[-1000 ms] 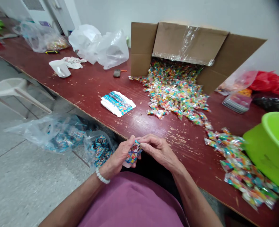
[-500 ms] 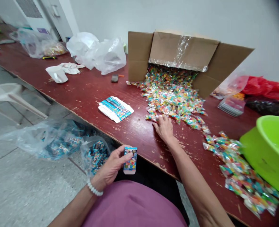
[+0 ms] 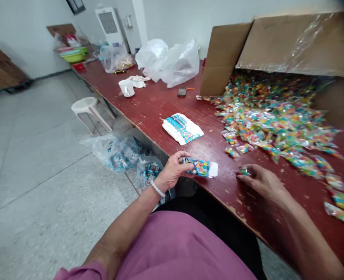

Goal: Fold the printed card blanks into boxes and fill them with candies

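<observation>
My left hand point(image 3: 174, 171) is closed round a small blue candy box point(image 3: 200, 167), held sideways over the table's front edge. Its white end flap points right, toward my other hand. Between the thumb and fingers of my right hand point(image 3: 259, 179) is a small clear candy packet point(image 3: 243, 171) with coloured sweets, partly hidden by the fingers. Beyond the right hand spreads a heap of candy packets point(image 3: 265, 120), spilling from a cardboard box point(image 3: 226, 54) laid open. A stack of flattened blue and white cartons point(image 3: 182, 128) lies on the table behind the left hand.
On the red table point(image 3: 148, 112) stand a white mug point(image 3: 127, 88) and white plastic bags point(image 3: 172, 62). A small dark device point(image 3: 181, 92) lies near the cardboard box. Bags of blue boxes point(image 3: 122, 155) rest on the floor, near a white stool point(image 3: 87, 109).
My view has swung left. The right hand has come away from the heap with a candy packet, close to the candy box. The left hand has turned that box from upright to sideways.
</observation>
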{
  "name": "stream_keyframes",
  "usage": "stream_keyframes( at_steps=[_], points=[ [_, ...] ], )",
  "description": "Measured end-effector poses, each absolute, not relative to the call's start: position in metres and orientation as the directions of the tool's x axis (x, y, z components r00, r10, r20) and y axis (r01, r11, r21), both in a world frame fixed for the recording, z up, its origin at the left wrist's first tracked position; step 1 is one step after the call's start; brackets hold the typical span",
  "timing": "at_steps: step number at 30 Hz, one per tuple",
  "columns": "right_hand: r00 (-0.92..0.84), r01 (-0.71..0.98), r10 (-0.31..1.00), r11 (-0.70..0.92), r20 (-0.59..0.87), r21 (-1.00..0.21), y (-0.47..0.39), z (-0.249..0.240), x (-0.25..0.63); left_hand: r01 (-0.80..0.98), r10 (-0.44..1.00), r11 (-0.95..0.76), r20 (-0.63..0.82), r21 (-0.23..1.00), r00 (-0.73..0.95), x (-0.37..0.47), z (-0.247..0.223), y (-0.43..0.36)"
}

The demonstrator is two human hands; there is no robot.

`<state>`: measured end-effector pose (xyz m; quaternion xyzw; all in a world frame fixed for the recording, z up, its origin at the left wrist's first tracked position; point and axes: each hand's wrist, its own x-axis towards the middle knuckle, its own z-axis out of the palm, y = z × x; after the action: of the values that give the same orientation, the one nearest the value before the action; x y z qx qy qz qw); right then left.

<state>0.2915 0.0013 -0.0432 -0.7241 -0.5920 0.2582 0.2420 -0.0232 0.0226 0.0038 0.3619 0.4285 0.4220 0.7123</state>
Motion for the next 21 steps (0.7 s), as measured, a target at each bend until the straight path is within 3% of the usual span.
stream_keyframes(
  at_steps=[2, 4, 8, 10, 14, 21],
  points=[
    [0.165, 0.549, 0.975, -0.216, -0.149, -0.808, -0.006, -0.031, 0.277, -0.29, 0.861, 0.463, -0.347, 0.838, 0.372, -0.026, 0.002, 0.018],
    [0.269, 0.279, 0.95, -0.232, -0.156, -0.932, -0.013, -0.015, 0.253, -0.259, 0.808, 0.533, -0.395, 0.806, 0.436, -0.028, 0.001, 0.014],
    [0.328, -0.084, 0.943, -0.029, -0.055, -0.996, -0.022, 0.013, 0.2, -0.262, 0.774, 0.588, -0.438, 0.766, 0.458, -0.024, 0.001, 0.005],
    [0.358, -0.087, 0.934, 0.042, 0.008, -0.995, -0.023, 0.018, 0.182, -0.277, 0.756, 0.603, -0.425, 0.748, 0.498, -0.019, 0.001, 0.0],
    [0.461, 0.093, 0.879, 0.088, 0.121, -0.992, -0.022, 0.015, 0.169, -0.301, 0.696, 0.637, -0.362, 0.71, 0.62, -0.014, -0.004, -0.012],
    [0.385, 0.195, 0.916, 0.038, 0.112, -0.98, -0.03, 0.014, 0.167, -0.256, 0.577, 0.664, -0.264, 0.702, 0.773, -0.004, -0.012, -0.022]
  ],
)
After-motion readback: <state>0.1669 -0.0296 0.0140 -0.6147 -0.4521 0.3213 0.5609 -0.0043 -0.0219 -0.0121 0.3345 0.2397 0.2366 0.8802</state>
